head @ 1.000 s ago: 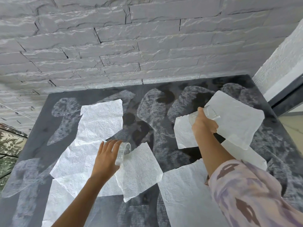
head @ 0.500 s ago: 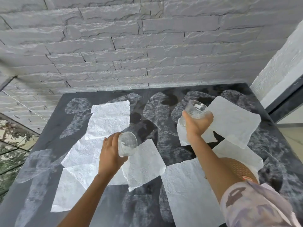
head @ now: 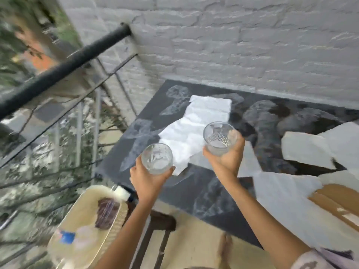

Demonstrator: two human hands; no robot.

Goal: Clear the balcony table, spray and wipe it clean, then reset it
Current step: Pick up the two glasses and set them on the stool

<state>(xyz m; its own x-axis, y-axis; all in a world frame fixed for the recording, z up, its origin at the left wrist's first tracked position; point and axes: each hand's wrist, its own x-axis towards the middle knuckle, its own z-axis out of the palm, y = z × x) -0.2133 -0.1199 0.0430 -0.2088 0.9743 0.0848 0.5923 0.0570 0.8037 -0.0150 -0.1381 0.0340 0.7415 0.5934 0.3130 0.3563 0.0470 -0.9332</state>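
Note:
My left hand [head: 144,180] grips a clear cut-glass tumbler [head: 156,159] upright, held above the table's left front corner. A second clear tumbler [head: 219,138] is gripped from below by my right hand [head: 225,160], raised over the dark patterned table [head: 204,187]. Several white paper towels [head: 196,129] lie spread over the tabletop, more of them at the right [head: 307,150].
A cream seat [head: 85,222] stands at the lower left with a spray bottle [head: 77,237] and a dark cloth on it. A black balcony railing [head: 64,68] runs along the left. The grey brick wall [head: 242,45] backs the table. Brown cardboard [head: 338,200] lies at the right edge.
Both hands have lifted their glasses off the table and carried them left. My view has swung left, bringing the railing and the seat into sight.

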